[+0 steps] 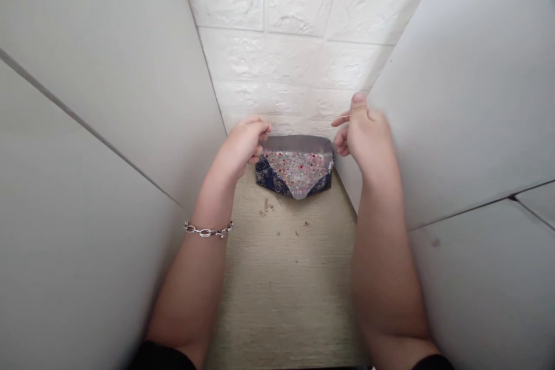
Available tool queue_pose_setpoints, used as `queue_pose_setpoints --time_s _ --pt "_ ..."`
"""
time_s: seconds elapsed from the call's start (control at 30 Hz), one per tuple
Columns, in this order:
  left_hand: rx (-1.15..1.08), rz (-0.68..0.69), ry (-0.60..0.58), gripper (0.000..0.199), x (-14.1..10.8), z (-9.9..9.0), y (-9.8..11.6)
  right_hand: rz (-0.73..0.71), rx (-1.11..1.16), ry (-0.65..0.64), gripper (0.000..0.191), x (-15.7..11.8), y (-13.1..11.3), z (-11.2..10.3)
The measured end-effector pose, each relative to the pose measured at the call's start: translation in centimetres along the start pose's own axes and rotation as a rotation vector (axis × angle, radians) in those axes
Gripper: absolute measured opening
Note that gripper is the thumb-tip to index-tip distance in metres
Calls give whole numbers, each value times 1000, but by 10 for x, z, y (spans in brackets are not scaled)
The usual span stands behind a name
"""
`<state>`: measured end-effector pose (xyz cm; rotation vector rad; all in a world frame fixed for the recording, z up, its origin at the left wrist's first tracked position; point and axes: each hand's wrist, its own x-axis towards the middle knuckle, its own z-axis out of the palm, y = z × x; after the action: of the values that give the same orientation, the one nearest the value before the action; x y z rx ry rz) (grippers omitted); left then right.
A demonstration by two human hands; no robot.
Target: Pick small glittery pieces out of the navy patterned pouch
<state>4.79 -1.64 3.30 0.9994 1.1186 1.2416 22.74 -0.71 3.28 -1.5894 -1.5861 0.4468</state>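
Forearms [193,289] reach forward, the left hand [245,141] and right hand [370,139] raised at either side of a patterned box [299,143] of beads [299,167]. The left fingers [262,128] pinch together; a fine strand [346,116] crosses the right hand's half-curled fingers [342,141], their hold I cannot tell. White panels [82,144] flank the wood-grained board [286,300]. The box sits near the textured wall [299,0], long axis left to right, pointed front facing the person.

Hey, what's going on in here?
A person's left hand and right hand are at either side of a dark blue patterned container of small colorful bits, near the white wall. What looks like a thin strand shows at the right hand; whether the left holds anything is unclear. Loose crumbs lie on the tabletop.
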Motion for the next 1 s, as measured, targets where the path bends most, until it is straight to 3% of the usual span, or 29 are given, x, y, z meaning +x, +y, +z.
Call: queue_pose_setpoints --time_s 0.1,0.17,0.43,0.6,0.77,0.87,1.0 --pt "31 -16 -13 13 0 0 0 14 209 70 58 -2 -5 1" --pt "74 -6 -27 13 0 0 -1 -105 197 145 56 -4 -10 2" --pt "187 23 -61 13 1 -3 -1 -398 -86 374 56 8 -29 -6" --pt "184 29 -65 13 0 -1 0 -628 -277 482 36 21 -45 -19" --pt "182 45 -72 15 -3 -2 0 -739 -449 555 20 20 -56 -23" --pt "212 64 -64 12 -4 -2 -1 -785 -486 516 22 18 -55 -18" --pt "252 108 13 4 -3 -1 -3 -693 -482 285 25 17 -45 -5"
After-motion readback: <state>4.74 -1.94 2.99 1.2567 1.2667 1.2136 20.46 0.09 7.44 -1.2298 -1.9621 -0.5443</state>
